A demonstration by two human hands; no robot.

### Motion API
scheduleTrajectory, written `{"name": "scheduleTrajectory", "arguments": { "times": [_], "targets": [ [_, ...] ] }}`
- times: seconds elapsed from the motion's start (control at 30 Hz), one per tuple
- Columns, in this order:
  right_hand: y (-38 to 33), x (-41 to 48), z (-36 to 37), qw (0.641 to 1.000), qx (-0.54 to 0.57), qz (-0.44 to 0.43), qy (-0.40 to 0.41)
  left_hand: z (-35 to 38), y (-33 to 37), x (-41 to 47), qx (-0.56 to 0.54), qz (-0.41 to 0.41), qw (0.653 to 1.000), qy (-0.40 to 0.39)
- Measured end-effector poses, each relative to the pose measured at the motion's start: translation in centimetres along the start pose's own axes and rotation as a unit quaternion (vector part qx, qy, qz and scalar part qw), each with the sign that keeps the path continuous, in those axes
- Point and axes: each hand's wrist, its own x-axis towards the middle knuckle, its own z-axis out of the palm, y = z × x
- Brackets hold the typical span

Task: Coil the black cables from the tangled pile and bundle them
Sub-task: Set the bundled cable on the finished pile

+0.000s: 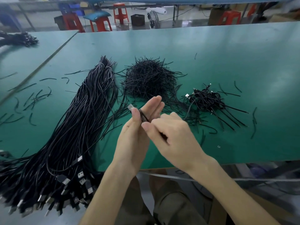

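A long bunch of black USB cables (78, 127) lies on the green table (211, 62), its metal plugs hanging over the near edge at the left. My left hand (138, 133) stands upright at the centre with its fingers straight; a black cable (143, 117) is wrapped round them, the thumb presses on it, and a silver plug sticks out above the thumb. My right hand (172, 133) is just to the right and pinches the same cable where it leaves the wrap. A few coiled, tied cables (209, 99) lie at the right.
A mound of short black twist ties (149, 78) sits behind my hands. Loose ties (35, 98) lie scattered left and right on the table. Another dark cable heap (17, 38) rests on the far left table. Red stools (120, 12) stand beyond the far edge.
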Motion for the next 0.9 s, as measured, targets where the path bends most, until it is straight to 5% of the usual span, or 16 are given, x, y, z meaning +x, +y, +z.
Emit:
{"name": "scheduleTrajectory", "arguments": {
  "times": [0.23, 0.37, 0.43, 0.5, 0.57, 0.7, 0.9],
  "targets": [
    [2.6, -0.3, 0.0, 0.989, -0.127, -0.064, 0.027, -0.4, 3.5, -0.4, -0.171, -0.002, 0.985, 0.022],
    [4.3, 0.4, -0.6, 0.984, -0.159, -0.074, 0.022, -1.3, 4.6, -0.8, -0.229, -0.013, 0.972, -0.055],
    [5.1, 0.8, -1.1, 0.984, -0.162, -0.07, 0.0, -1.5, 4.8, -1.0, -0.165, -0.031, 0.982, -0.09],
    [5.5, 1.2, -1.7, 0.982, -0.176, -0.065, -0.011, -1.5, 4.6, -1.2, 0.033, -0.013, 0.996, -0.086],
    [5.3, 1.6, -2.2, 0.982, -0.183, -0.043, -0.025, -1.4, 4.0, -1.0, 0.242, 0.007, 0.967, -0.082],
    [3.8, 1.9, -2.5, 0.989, -0.139, 0.042, -0.037, -1.4, 1.9, -0.6, 0.475, -0.012, 0.875, -0.088],
    [1.8, 0.3, -1.0, 0.985, 0.05, 0.162, -0.036, -1.5, -0.4, 0.0, 0.396, 0.025, 0.918, 0.007]
  ]
}}
